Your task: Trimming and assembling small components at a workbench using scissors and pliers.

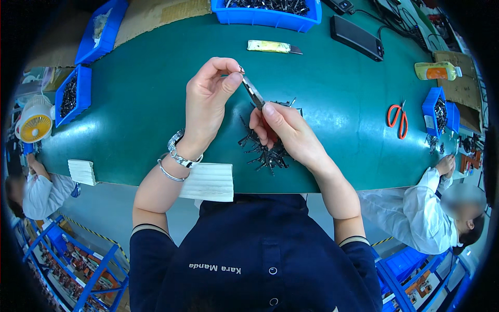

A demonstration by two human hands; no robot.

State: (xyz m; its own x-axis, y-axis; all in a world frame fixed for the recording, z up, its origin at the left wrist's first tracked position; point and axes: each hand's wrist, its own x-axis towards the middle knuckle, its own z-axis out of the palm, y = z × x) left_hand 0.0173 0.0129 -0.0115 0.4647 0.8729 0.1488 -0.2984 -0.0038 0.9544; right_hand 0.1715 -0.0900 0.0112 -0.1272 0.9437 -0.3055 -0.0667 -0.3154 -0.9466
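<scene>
My right hand (286, 127) is closed round long-nosed metal pliers (251, 89). A bit of red handle shows under its fingers. The jaws point up and left to the fingertips of my left hand (210, 83). Thumb and forefinger of that hand pinch a tiny dark part (241, 70) at the tips of the jaws. Its exact kind is too small to make out. Beneath my right hand a loose pile of small black parts (270, 157) lies on the green tabletop (343, 125), partly covered by the hand.
A yellow-handled cutter (270, 47) lies beyond my hands, near a blue bin (265, 18) of black parts. Red-handled scissors (398, 119) and a black power bank (356, 37) are to the right. A folded white cloth (210, 182) sits by my left forearm. Co-workers sit at both sides.
</scene>
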